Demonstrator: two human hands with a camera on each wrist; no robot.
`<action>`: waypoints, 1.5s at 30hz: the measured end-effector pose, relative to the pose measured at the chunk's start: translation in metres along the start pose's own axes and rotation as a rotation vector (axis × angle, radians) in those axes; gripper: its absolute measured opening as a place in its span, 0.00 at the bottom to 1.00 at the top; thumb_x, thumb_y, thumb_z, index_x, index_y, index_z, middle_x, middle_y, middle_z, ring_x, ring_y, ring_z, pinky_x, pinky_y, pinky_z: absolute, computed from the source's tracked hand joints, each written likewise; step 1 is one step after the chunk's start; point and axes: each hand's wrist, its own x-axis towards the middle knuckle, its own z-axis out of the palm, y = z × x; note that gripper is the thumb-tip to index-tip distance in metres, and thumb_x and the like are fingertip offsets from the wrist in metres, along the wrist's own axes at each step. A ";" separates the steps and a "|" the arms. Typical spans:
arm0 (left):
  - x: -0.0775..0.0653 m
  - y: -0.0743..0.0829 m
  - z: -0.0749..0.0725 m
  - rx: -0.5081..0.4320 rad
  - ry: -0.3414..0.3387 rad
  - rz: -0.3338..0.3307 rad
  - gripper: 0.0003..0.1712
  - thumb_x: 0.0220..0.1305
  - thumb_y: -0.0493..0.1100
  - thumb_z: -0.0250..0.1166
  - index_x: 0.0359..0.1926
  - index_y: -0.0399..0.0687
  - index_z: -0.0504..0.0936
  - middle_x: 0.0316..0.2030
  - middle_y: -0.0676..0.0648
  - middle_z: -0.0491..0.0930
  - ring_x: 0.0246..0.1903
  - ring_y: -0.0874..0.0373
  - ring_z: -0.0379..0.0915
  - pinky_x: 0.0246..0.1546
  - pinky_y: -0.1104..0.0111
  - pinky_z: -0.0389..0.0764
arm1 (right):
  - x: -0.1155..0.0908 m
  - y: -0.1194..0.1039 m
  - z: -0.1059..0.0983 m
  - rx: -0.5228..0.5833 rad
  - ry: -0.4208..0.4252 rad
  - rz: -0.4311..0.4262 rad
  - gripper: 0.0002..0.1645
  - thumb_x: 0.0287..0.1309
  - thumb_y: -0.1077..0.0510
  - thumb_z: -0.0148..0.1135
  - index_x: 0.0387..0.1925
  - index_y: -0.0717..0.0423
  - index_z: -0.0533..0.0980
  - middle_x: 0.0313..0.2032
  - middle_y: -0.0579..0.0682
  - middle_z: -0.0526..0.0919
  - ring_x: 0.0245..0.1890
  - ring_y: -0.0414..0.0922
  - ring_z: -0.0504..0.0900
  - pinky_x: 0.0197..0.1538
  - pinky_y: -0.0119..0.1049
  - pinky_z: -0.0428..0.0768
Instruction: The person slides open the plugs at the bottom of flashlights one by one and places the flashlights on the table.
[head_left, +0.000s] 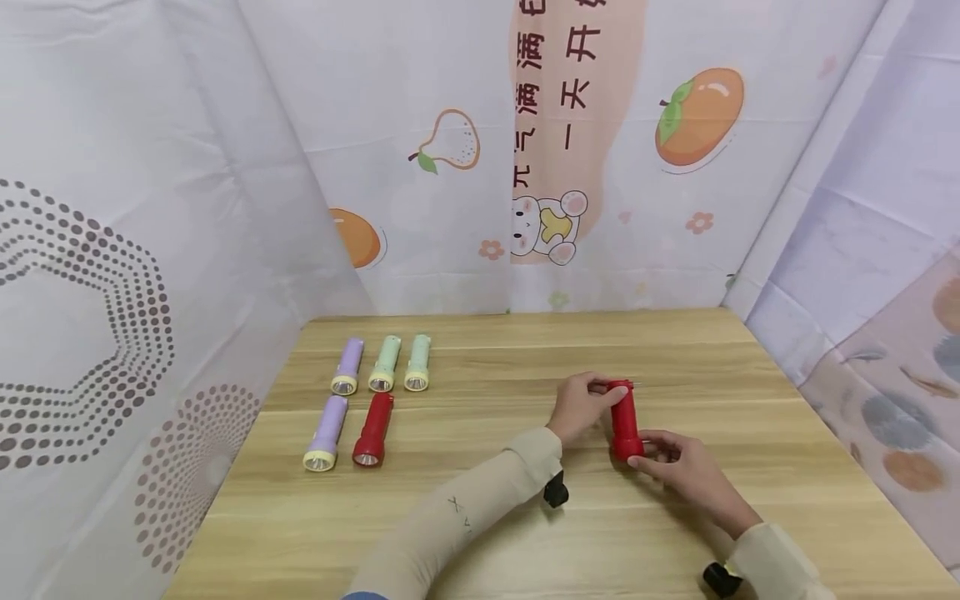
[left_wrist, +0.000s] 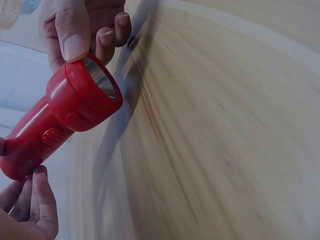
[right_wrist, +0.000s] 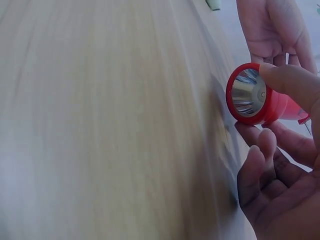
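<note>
Both hands hold a red flashlight [head_left: 624,421] above the right half of the table. The left hand [head_left: 581,407] pinches its narrow tail end, where thin metal prongs stick out. At the wide lamp end, the thumb and fingers of the right hand [head_left: 686,471] grip the rim. The left wrist view shows the ribbed switch on the flashlight's body [left_wrist: 52,136] and the right thumb [left_wrist: 75,45] on the lamp rim. In the right wrist view the silvery reflector [right_wrist: 247,92] faces out, with the left hand [right_wrist: 280,30] behind it.
At the table's left lie two purple flashlights [head_left: 350,360], two green flashlights [head_left: 386,360] and another red flashlight [head_left: 374,429], lamps toward the near edge. Printed curtains [head_left: 450,250] hang behind the wooden table [head_left: 495,367] and at both sides.
</note>
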 end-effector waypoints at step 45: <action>0.026 -0.003 0.064 -0.019 -0.045 -0.095 0.17 0.58 0.43 0.79 0.46 0.40 0.89 0.27 0.55 0.82 0.25 0.66 0.75 0.26 0.73 0.78 | -0.008 0.026 -0.052 0.108 -0.065 0.108 0.36 0.69 0.49 0.67 0.69 0.68 0.70 0.47 0.56 0.83 0.37 0.48 0.80 0.33 0.38 0.82</action>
